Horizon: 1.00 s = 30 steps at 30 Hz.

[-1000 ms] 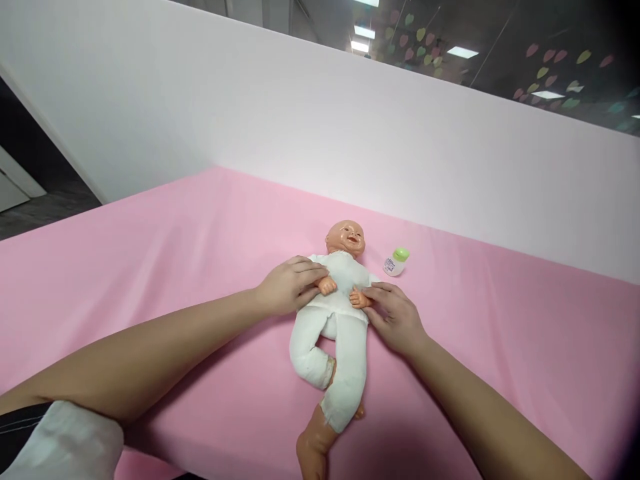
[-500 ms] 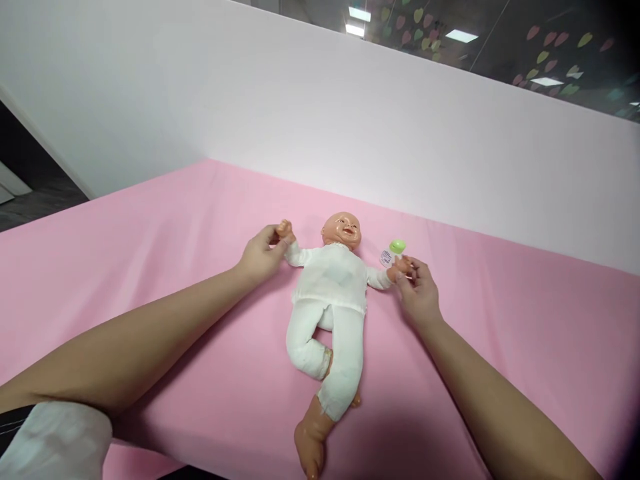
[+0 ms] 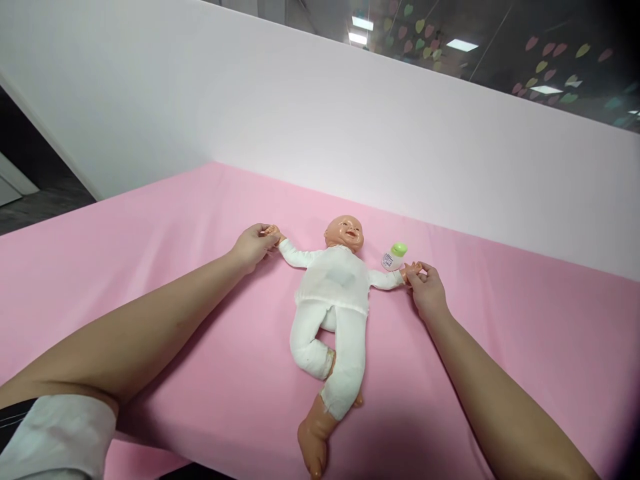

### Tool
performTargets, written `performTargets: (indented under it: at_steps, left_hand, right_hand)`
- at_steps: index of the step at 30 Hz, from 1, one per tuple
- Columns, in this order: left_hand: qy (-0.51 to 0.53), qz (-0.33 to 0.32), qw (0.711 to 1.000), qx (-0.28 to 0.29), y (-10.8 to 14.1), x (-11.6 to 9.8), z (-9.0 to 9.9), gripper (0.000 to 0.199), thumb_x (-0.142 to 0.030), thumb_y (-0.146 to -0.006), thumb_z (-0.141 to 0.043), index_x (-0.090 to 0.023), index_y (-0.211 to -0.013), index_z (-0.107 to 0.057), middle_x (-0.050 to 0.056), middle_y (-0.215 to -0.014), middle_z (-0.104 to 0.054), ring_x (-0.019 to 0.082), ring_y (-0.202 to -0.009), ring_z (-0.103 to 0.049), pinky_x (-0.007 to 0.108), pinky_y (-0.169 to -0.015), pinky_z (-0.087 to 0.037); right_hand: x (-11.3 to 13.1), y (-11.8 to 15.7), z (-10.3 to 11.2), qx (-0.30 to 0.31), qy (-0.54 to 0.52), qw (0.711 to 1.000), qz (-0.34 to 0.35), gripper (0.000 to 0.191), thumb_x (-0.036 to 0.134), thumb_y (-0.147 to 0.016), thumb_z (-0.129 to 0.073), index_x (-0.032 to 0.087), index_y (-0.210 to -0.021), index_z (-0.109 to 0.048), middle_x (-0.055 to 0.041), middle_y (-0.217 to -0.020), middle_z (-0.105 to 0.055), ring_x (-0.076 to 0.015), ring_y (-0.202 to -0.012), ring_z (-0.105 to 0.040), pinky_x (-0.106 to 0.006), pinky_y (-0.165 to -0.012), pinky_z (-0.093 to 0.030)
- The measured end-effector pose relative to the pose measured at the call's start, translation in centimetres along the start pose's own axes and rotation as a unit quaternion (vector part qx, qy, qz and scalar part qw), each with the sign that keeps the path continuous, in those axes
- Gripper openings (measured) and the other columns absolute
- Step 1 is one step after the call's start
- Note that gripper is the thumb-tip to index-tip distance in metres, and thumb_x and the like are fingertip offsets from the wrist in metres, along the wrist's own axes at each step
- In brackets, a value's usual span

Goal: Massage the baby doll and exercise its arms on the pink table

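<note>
While the doll (image 3: pixel 333 293) is lying on its back on the pink sheet (image 3: pixel 150 267), you are stretching its arms wider than a moment ago: your left hand (image 3: pixel 253 244) and right hand (image 3: pixel 428 291) are each pinching a tiny hand, the bottle (image 3: pixel 394 257) standing just beside the right one.
</note>
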<state>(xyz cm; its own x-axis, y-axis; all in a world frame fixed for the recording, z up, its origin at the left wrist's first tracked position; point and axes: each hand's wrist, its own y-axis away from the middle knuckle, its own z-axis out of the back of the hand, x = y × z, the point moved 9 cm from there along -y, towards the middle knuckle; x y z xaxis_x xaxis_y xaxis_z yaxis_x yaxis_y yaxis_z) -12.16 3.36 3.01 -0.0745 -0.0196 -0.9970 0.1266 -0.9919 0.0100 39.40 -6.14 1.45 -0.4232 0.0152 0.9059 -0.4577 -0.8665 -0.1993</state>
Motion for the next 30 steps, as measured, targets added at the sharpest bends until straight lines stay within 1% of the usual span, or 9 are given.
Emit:
performTargets:
  at_steps: [3, 6, 9, 11, 14, 18, 21, 25, 30]
  left_hand:
    - [-0.022, -0.115, 0.993, 0.001, 2.3, -2.5, -1.2, 0.052, -0.042, -0.076, -0.085, -0.019, -0.12, -0.069, 0.009, -0.106, -0.076, 0.02, -0.079, -0.07, 0.032, -0.066, -0.055]
    - [-0.108, -0.23, 0.965, 0.061, 6.0, -4.6, -4.1, 0.042, -0.047, -0.089, -0.078, -0.022, -0.123, -0.074, 0.007, -0.114, -0.078, 0.02, -0.083, -0.072, 0.035, -0.078, -0.06]
    - [-0.241, -0.378, 0.877, 0.171, 10.2, -5.8, -8.1, 0.033, -0.044, -0.096, -0.071, -0.026, -0.122, -0.079, 0.006, -0.119, -0.08, 0.023, -0.096, -0.077, 0.036, -0.088, -0.062]
    - [-0.295, -0.457, 0.812, 0.211, 12.1, -5.9, -9.6, 0.031, -0.039, -0.099, -0.066, -0.027, -0.125, -0.079, 0.006, -0.129, -0.078, 0.025, -0.112, -0.076, 0.037, -0.098, -0.062]
    - [-0.33, -0.487, 0.78, 0.213, 12.5, -5.7, -10.0, 0.032, -0.035, -0.1, -0.062, -0.026, -0.128, -0.078, 0.006, -0.133, -0.077, 0.024, -0.117, -0.076, 0.037, -0.099, -0.062]
    - [-0.329, -0.466, 0.798, 0.195, 11.8, -5.9, -9.5, 0.033, -0.038, -0.101, -0.061, -0.025, -0.127, -0.076, 0.007, -0.129, -0.077, 0.024, -0.116, -0.075, 0.035, -0.097, -0.06]
    - [-0.31, -0.39, 0.856, 0.139, 10.1, -5.9, -8.0, 0.035, -0.044, -0.1, -0.062, -0.023, -0.126, -0.074, 0.006, -0.12, -0.079, 0.022, -0.096, -0.075, 0.033, -0.087, -0.059]
    - [-0.246, -0.245, 0.938, 0.024, 6.4, -4.7, -4.0, 0.044, -0.047, -0.096, -0.065, -0.023, -0.132, -0.068, 0.004, -0.113, -0.078, 0.018, -0.078, -0.069, 0.032, -0.076, -0.056]
    - [-0.235, -0.14, 0.959, -0.077, 1.3, -2.3, 1.2, 0.043, -0.047, -0.092, -0.067, -0.023, -0.128, -0.066, 0.009, -0.119, -0.076, 0.026, -0.1, -0.071, 0.038, -0.089, -0.056]
  right_hand:
    - [3.2, 2.3, -0.8, 0.005, -0.04, 0.996, 0.08, 0.068, 0.053, -0.087, -0.081, 0.023, -0.144, -0.057, -0.0067, -0.113, -0.077, -0.0219, -0.093, -0.073, -0.035, -0.084, -0.061]
    - [7.0, 5.7, -2.5, 0.041, -0.009, 0.98, 0.196, 0.054, 0.052, -0.089, -0.082, 0.025, -0.133, -0.067, -0.0081, -0.123, -0.075, -0.0252, -0.101, -0.073, -0.043, -0.091, -0.062]
    - [10.1, 9.3, -5.3, 0.114, 0.095, 0.934, 0.325, 0.035, 0.041, -0.094, -0.077, 0.03, -0.127, -0.075, -0.0062, -0.12, -0.077, -0.0287, -0.107, -0.07, -0.05, -0.098, -0.061]
    - [11.0, 10.9, -7.0, 0.164, 0.143, 0.9, 0.378, 0.034, 0.033, -0.097, -0.072, 0.032, -0.131, -0.075, -0.0055, -0.12, -0.077, -0.0299, -0.112, -0.068, -0.051, -0.1, -0.061]
    - [11.2, 11.3, -8.0, 0.19, 0.173, 0.885, 0.388, 0.041, 0.026, -0.099, -0.068, 0.033, -0.139, -0.072, -0.0045, -0.122, -0.077, -0.0298, -0.114, -0.066, -0.051, -0.1, -0.061]
    - [10.7, 10.5, -7.5, 0.172, 0.169, 0.896, 0.373, 0.039, 0.032, -0.098, -0.069, 0.03, -0.137, -0.072, -0.0064, -0.119, -0.077, -0.0307, -0.113, -0.068, -0.052, -0.1, -0.061]
    - [9.7, 9.1, -6.0, 0.125, 0.122, 0.93, 0.322, 0.045, 0.042, -0.096, -0.072, 0.026, -0.138, -0.069, -0.0088, -0.125, -0.076, -0.0295, -0.108, -0.072, -0.051, -0.099, -0.061]
    - [7.0, 5.9, -3.0, 0.043, 0.012, 0.978, 0.204, 0.065, 0.051, -0.095, -0.073, 0.025, -0.151, -0.056, -0.0108, -0.134, -0.073, -0.0262, -0.107, -0.074, -0.045, -0.098, -0.061]
    - [1.9, 1.2, -0.3, -0.017, -0.009, 0.999, 0.034, 0.068, 0.051, -0.089, -0.073, 0.023, -0.149, -0.056, -0.0069, -0.113, -0.077, -0.0242, -0.097, -0.074, -0.039, -0.09, -0.06]
